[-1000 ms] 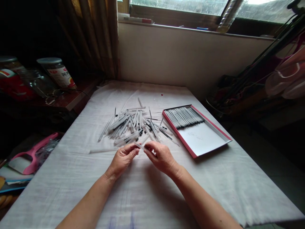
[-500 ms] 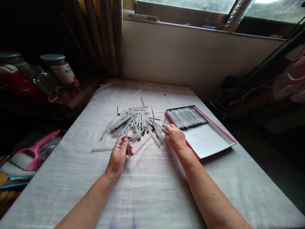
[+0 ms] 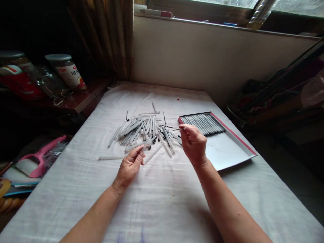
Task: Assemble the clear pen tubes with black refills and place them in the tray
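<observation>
A loose pile of clear pen barrels and thin black-tipped refills (image 3: 145, 132) lies on the white cloth (image 3: 162, 195). My left hand (image 3: 129, 167) rests at the pile's near edge, fingers pinched on a clear pen barrel (image 3: 143, 148). My right hand (image 3: 193, 143) is raised a little at the pile's right side and pinches a thin refill (image 3: 177, 128) between thumb and fingers. Just to its right stands a shallow white tray with a red rim (image 3: 235, 152), with a neat row of pens (image 3: 204, 123) lined up at its far end.
A single clear barrel (image 3: 110, 158) lies apart on the left. Jars (image 3: 64, 71) stand on a dark side table at the left; a pink-handled tool (image 3: 37, 161) lies lower left. A wall and window sill rise behind the table, clutter at the right.
A second ago both hands met over one barrel near the table's middle. My right hand then reached into the pile's right side and has lifted with a thin refill. My left hand kept its barrel.
</observation>
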`<action>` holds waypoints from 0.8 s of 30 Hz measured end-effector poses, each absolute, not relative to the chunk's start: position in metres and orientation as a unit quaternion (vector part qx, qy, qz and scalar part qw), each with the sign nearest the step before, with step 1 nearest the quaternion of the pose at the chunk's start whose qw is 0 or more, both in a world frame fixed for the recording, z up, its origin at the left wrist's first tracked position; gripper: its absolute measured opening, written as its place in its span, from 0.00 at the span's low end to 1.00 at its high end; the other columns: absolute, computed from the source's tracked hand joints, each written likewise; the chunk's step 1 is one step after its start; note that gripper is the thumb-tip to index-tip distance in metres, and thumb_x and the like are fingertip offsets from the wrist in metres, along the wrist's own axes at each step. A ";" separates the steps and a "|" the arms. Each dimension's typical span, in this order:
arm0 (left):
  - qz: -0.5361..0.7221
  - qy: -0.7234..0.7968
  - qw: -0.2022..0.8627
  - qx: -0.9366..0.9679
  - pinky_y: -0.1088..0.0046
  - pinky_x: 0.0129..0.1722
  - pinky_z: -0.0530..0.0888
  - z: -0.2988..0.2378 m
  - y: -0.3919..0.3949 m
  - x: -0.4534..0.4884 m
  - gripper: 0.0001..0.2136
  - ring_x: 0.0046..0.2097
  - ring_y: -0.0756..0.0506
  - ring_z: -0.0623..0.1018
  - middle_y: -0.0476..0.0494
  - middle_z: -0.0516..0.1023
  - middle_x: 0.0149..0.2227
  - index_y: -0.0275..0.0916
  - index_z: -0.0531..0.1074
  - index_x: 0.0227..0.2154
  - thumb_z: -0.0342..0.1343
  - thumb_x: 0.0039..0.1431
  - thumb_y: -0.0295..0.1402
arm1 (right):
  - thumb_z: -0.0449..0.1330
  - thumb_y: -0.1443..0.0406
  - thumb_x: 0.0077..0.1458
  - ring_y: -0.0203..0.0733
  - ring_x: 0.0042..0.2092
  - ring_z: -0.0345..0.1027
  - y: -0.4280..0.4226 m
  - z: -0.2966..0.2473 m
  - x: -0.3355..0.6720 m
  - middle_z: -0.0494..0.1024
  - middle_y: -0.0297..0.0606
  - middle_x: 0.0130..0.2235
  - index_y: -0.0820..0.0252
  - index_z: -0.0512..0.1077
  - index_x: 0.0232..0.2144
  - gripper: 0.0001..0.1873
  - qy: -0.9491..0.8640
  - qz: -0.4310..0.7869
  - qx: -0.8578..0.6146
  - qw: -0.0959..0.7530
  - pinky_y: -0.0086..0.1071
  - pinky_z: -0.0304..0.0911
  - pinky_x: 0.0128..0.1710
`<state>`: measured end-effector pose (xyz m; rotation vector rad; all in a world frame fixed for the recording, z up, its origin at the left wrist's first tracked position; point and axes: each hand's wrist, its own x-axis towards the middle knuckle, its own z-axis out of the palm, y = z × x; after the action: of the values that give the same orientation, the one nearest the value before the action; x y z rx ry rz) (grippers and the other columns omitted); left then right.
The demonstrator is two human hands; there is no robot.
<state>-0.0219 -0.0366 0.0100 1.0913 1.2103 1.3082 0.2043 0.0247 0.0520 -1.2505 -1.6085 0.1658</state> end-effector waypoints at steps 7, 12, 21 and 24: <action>0.522 0.520 0.445 0.509 0.73 0.38 0.71 0.007 -0.042 -0.026 0.13 0.32 0.46 0.75 0.47 0.77 0.29 0.42 0.80 0.41 0.64 0.50 0.34 | 0.61 0.60 0.55 0.35 0.29 0.73 0.005 0.074 0.170 0.80 0.35 0.33 0.58 0.70 0.39 0.11 -0.458 0.387 -0.436 0.671 0.26 0.67 0.24; 0.516 0.515 0.430 0.533 0.73 0.41 0.71 0.011 -0.043 -0.025 0.13 0.38 0.44 0.76 0.45 0.79 0.34 0.44 0.81 0.41 0.64 0.50 0.33 | 0.62 0.59 0.54 0.34 0.29 0.73 0.004 0.069 0.164 0.80 0.35 0.33 0.58 0.70 0.39 0.12 -0.466 0.412 -0.428 0.656 0.26 0.68 0.25; 0.473 0.549 0.395 0.565 0.74 0.39 0.70 0.017 -0.044 -0.023 0.10 0.35 0.45 0.77 0.46 0.81 0.34 0.44 0.79 0.37 0.65 0.49 0.35 | 0.65 0.63 0.51 0.36 0.29 0.74 -0.005 0.052 0.155 0.80 0.31 0.31 0.52 0.66 0.51 0.24 -0.521 0.431 -0.421 0.605 0.30 0.69 0.28; 0.455 0.557 0.371 0.587 0.75 0.35 0.70 0.017 -0.045 -0.023 0.08 0.30 0.47 0.76 0.48 0.80 0.30 0.44 0.78 0.35 0.63 0.51 0.36 | 0.61 0.61 0.55 0.37 0.32 0.74 -0.012 0.041 0.150 0.81 0.35 0.34 0.54 0.70 0.49 0.18 -0.563 0.432 -0.422 0.564 0.31 0.70 0.30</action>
<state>-0.0228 -0.0451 0.0171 1.5056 1.4285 1.1669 0.1502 -0.0118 0.0409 -0.9927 -1.3255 1.0163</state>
